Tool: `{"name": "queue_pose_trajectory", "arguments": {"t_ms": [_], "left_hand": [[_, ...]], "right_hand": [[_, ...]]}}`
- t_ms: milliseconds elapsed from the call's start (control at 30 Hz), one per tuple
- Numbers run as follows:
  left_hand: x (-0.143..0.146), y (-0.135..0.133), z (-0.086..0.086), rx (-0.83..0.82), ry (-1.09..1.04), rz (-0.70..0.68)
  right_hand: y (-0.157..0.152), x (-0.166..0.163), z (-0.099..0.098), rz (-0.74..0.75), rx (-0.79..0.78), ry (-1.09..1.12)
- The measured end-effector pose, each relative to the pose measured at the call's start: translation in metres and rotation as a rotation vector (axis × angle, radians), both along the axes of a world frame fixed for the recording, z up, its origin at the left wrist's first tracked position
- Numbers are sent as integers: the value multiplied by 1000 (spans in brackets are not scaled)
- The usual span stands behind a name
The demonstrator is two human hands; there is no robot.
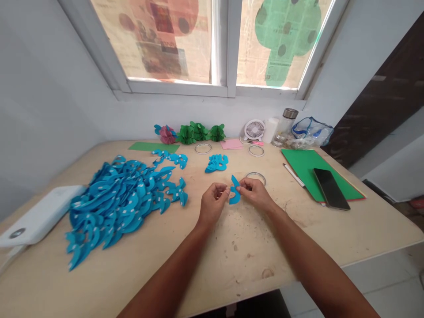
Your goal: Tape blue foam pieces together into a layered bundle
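Between my two hands, above the middle of the wooden table, is a curved blue paper cutout (235, 198). My right hand (255, 193) pinches its right side between thumb and fingers. My left hand (213, 202) has its fingers closed at the cutout's left edge; whether something small is also in that pinch cannot be made out. Just beyond lies a small stack of blue cutouts (217, 163). To the left spreads a large heap of similar blue paper pieces (122, 198) dotted with white squares, with a few looser pieces (170, 157) behind it.
Tape rolls (255, 178) lie behind my right hand and farther back. A phone (331, 188) rests on green sheets (300, 165), beside a pen (293, 175). A white device (41, 215) sits at left. Paper ornaments (198, 133), a small fan (255, 130) and a bottle (286, 123) line the wall.
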State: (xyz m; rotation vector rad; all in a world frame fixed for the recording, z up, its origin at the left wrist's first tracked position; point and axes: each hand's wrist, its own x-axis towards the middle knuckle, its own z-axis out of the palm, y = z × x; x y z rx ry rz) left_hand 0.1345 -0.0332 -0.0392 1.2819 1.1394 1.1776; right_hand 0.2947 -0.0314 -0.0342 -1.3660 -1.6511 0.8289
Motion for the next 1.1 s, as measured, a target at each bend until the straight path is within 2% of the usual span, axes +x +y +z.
{"name": "queue_pose_trajectory", "arguments": {"t_ms": [100,233,333,400,467,533,600,733,967,1100], "left_hand": [[0,1,0,-66,-115,-29],[-1,2,0,-93,-156,-59],[-4,2,-2,-130,-198,-45],[-5,3,-4,-162,-232,-30],[-5,3,-5,-185,-243,-40],[-4,3,-5,-203,-236,-68],[-3,2,-6,-215,-230,-93],[-2,1,-6,-218,-231,-103],[0,-1,-3,-211,-262,-93],[0,-3,-2,-207,-258,-97]], "right_hand": [[-2,-5,0,39,-11,-14],[-5,-11,-1,104,-22,-53],[-5,-5,4,92,8,-50],[-1,8,8,-33,55,-20],[3,24,10,-239,84,-19],[7,40,10,-398,88,-134],[9,51,7,-462,67,-327],[9,51,0,-395,37,-576],[10,38,-7,-259,111,-745],[10,37,-9,-235,123,-756]]}}
